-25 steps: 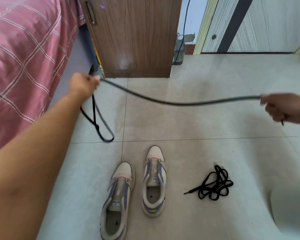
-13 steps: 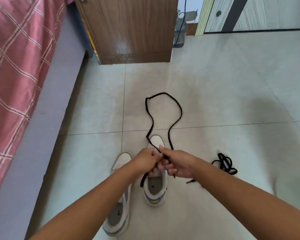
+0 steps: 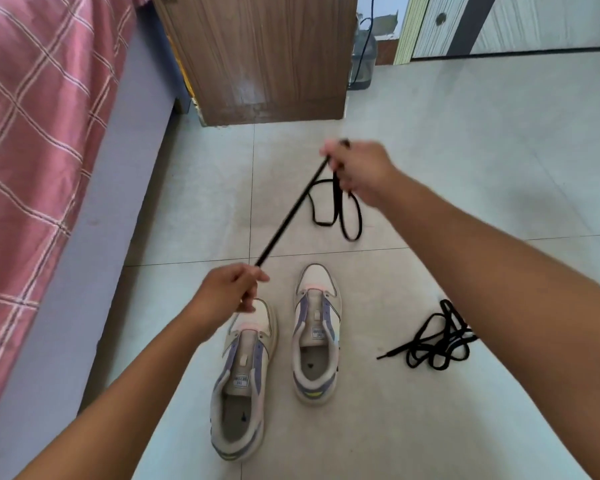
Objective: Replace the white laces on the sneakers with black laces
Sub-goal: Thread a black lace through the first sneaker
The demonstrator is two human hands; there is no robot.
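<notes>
the hands have drawn apart from half a second ago: left hand (image 3: pixel 230 289) and right hand (image 3: pixel 355 171) each pinch the black lace (image 3: pixel 291 209), taut above the floor (image 3: pixel 465 140), slack loops dangling; both sneakers (image 3: pixel 314 334) sit laceless below, so threading seems next.

Bare tiled floor (image 3: pixel 465 150) lies open across the frame's centre and right. A bed (image 3: pixel 49 168) walls the left edge, and a wooden cabinet (image 3: pixel 264 57) blocks the upper centre. Two sneakers (image 3: pixel 278 341) sit lower centre, with a black lace bundle (image 3: pixel 437 341) to their right.
</notes>
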